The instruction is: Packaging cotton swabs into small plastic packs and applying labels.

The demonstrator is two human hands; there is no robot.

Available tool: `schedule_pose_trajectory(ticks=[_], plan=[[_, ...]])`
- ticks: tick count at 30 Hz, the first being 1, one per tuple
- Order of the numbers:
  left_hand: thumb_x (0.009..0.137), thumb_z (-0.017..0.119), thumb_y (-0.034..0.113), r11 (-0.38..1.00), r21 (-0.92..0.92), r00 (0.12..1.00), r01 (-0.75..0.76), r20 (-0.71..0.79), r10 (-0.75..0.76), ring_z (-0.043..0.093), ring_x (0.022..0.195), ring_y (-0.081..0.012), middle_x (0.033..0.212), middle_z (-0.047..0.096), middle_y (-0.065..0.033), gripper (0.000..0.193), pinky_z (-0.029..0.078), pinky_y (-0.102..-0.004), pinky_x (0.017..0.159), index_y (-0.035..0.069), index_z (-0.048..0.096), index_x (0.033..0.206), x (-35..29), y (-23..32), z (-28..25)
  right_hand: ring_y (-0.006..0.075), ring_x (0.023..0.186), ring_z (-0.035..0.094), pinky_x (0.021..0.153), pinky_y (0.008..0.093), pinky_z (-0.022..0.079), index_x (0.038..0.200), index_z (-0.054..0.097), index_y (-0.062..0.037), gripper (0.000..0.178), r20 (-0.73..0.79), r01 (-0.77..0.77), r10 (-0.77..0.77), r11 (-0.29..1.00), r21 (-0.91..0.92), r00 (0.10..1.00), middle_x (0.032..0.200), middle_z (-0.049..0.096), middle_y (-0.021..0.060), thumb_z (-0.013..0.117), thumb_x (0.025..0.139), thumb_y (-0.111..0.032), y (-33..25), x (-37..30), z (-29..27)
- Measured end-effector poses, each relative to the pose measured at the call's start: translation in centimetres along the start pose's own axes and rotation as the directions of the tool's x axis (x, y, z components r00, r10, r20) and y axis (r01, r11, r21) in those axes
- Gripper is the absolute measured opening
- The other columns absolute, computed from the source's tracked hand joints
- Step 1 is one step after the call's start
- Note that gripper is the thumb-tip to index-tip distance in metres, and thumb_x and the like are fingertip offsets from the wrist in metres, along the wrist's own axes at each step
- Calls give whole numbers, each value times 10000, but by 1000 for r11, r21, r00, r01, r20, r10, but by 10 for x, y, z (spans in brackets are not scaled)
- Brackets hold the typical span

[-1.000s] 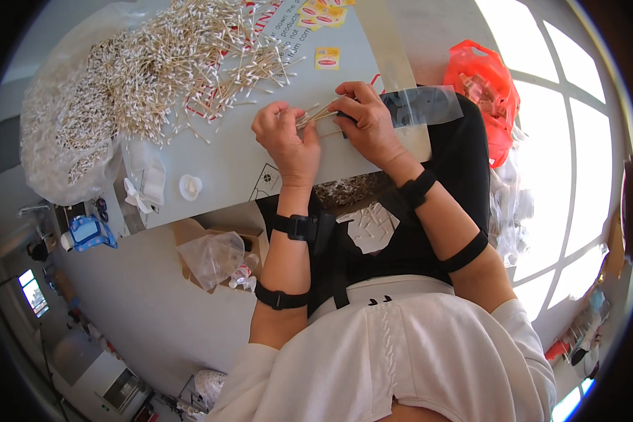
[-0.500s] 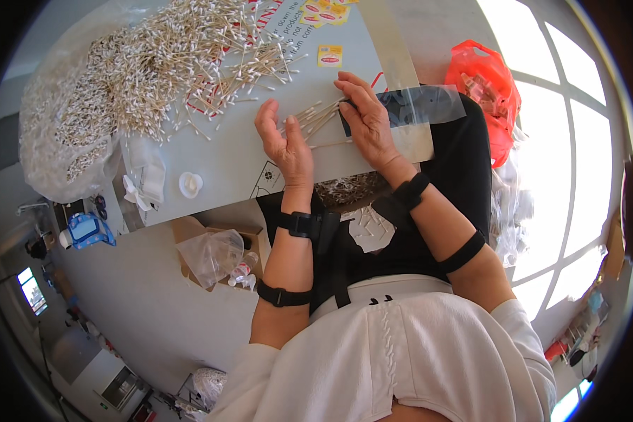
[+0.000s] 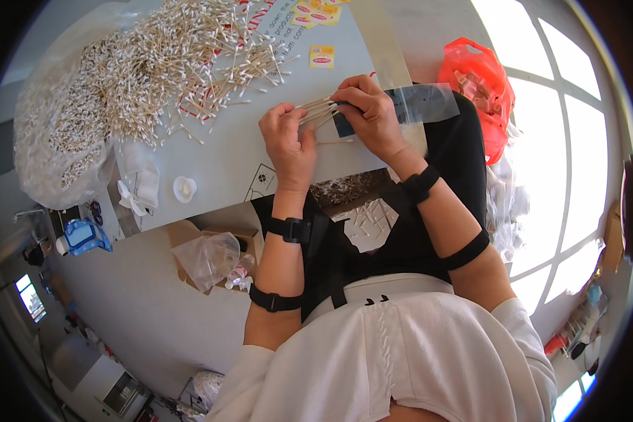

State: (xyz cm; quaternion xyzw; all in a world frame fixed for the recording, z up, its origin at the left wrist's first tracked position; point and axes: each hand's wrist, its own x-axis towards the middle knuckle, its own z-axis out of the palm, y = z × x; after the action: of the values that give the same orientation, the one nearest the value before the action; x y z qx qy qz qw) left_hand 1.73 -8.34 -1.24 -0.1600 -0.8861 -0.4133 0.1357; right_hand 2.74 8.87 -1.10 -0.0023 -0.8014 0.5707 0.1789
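Wooden-stemmed cotton swabs [image 3: 316, 111], a small bundle, pinched between both hands just above the near edge of the grey table [image 3: 225, 158]. Left hand [image 3: 287, 141] curled shut around the bundle's near end, thumb pressed over the stems. Right hand [image 3: 370, 112] closed on the bundle's far end and on the mouth of a clear plastic bag [image 3: 418, 105], which trails off to the right over the table edge. Half a second back, left palm open and flat beside the stems, fingers spread; now folded tight on them, and the bundle drawn level, tips pointing at the bag's opening. A second back, both hands set closer together on the stems. Judged from that: gathering and squaring finished, bundle lined up at the bag's mouth, not yet inside as far as can be told.

Further out: one loose swab [image 3: 334, 142] lying on the table just below the hands. Big heap of swabs [image 3: 162, 63] spread across the far left of the table, well apart. Small yellow stickers [image 3: 322, 56] beyond the hands. Orange plastic bag [image 3: 475, 77] off to the right. White roll of tape [image 3: 184, 188] near the left table edge.
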Motion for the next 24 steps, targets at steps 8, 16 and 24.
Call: schedule_pose_trajectory(ticks=[8, 16, 24], plan=[[689, 748, -3, 983, 155, 995, -100, 36, 95, 487, 1086, -306, 1130, 547, -88, 290, 418, -421, 947, 73, 668, 957, -7, 1, 2, 291, 836, 598, 719, 384, 508, 785, 625, -53, 74, 173, 280, -237, 912, -299, 956, 858, 568, 80, 641, 737, 1, 3, -4, -3], [867, 656, 243, 915, 361, 961, -180, 261, 86, 305, 1396, -349, 1506, 341, -141, 603, 242, -532, 1117, 104, 432, 1410, 1, 6, 5, 295, 821, 593, 690, 384, 502, 768, 612, -42, 61, 181, 253, -202, 912, -324, 962, 840, 562, 85, 662, 734, -51, -3, -5, -2], [911, 591, 425, 881, 435, 929, -186, 371, 13, 237, 1456, -311, 1562, 276, -152, 728, 156, -601, 1139, 111, 302, 1500, -3, 9, 7, 341, 747, 629, 642, 432, 510, 735, 584, -42, 117, 278, 174, -34, 850, -498, 960, 830, 586, 109, 668, 758, -120, -2, 9, -2]])
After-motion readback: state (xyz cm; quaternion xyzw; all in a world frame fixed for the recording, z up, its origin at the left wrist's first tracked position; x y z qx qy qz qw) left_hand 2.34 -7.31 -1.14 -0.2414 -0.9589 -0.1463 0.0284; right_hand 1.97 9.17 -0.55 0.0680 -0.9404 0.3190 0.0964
